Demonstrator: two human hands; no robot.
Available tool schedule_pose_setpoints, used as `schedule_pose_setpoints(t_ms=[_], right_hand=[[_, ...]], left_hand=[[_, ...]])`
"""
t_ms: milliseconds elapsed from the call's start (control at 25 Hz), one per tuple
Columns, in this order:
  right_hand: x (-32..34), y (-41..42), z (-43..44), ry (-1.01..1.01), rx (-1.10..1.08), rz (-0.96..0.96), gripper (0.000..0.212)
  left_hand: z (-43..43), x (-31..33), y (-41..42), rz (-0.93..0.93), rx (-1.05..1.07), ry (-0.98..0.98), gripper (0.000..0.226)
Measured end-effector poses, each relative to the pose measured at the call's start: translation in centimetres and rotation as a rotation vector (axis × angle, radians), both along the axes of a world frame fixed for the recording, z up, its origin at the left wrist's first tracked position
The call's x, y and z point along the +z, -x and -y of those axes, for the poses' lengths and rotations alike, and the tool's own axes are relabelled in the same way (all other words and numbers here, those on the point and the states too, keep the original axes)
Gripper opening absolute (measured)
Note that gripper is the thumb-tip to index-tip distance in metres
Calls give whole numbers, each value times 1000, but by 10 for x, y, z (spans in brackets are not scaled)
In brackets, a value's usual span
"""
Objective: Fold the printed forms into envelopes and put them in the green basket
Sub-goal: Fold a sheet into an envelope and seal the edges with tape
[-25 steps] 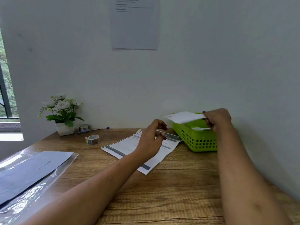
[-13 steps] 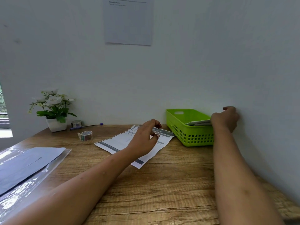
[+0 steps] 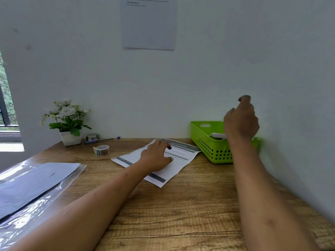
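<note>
Right hand [image 3: 241,122] now lifted up above green basket [image 3: 213,151], fingers curled in, holds nothing. White envelope [image 3: 218,135] lies inside basket, at far right corner of tabletop [image 3: 190,205]. Left hand [image 3: 155,156] now down on printed form [image 3: 181,160], bent fingers resting on it, not gripping. Form lies flat mid-tabletop, long side slanting toward basket. Left hand nearer; right hand likely needs to come back left.
</note>
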State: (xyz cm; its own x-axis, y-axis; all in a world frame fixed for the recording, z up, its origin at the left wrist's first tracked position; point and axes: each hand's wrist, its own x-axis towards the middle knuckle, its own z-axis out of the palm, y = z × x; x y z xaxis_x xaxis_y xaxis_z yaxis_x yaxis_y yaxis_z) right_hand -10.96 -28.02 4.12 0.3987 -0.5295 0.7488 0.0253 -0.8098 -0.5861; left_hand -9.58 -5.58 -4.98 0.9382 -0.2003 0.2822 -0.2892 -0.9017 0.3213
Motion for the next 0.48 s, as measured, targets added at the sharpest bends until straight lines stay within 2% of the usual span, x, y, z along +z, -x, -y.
schedule_pose_setpoints(t_ms=[120, 200, 280, 400, 480], right_hand=[[-2, -4, -40, 241, 175, -20, 28], [-19, -10, -71, 417, 344, -158, 24], [-41, -16, -93, 519, 451, -385, 24], [-71, -24, -98, 617, 498, -766, 45], [-84, -34, -92, 641, 542, -968, 62]], left_hand=[[-13, -6, -10, -183, 147, -144, 59], [-19, -14, -15, -343, 180, -216, 76], [-21, -15, -16, -465, 248, -272, 86], [-13, 1, -11, -487, 264, -313, 76], [-13, 18, -6, -416, 209, -222, 66]])
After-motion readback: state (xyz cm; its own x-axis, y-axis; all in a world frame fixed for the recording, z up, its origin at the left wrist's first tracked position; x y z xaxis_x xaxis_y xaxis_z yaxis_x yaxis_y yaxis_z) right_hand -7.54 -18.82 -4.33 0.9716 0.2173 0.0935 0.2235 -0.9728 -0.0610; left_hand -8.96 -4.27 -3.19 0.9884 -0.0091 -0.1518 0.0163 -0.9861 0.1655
